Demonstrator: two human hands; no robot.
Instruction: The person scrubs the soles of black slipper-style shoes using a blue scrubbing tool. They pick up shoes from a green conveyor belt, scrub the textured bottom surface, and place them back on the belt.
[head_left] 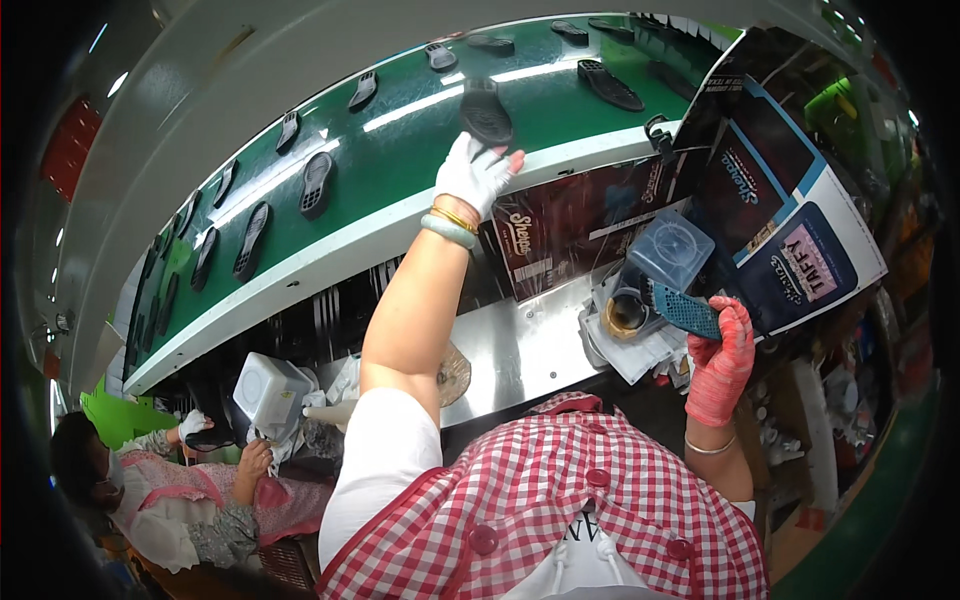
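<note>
My left hand (474, 178), in a white glove with bare fingertips, reaches over the near edge of a green conveyor belt (400, 160). Its fingers are spread at the near end of a black shoe sole (486, 112); whether they touch it I cannot tell. At the right, my right hand (722, 365) wears a red knitted glove. It is closed on a blue slab with a dotted face (686, 310), possibly a brush. That slab is tilted beside an open clear plastic tub (628, 308) with something yellowish-brown inside, whose translucent lid (670, 250) stands up behind.
More black soles (317, 184) lie spaced along the belt. Below its white rail are a metal shelf (520, 345) and dark printed cartons (570, 225). A printed board (800, 220) stands at the right. A co-worker (190, 490) in a pink apron works at the lower left by a white container (270, 388).
</note>
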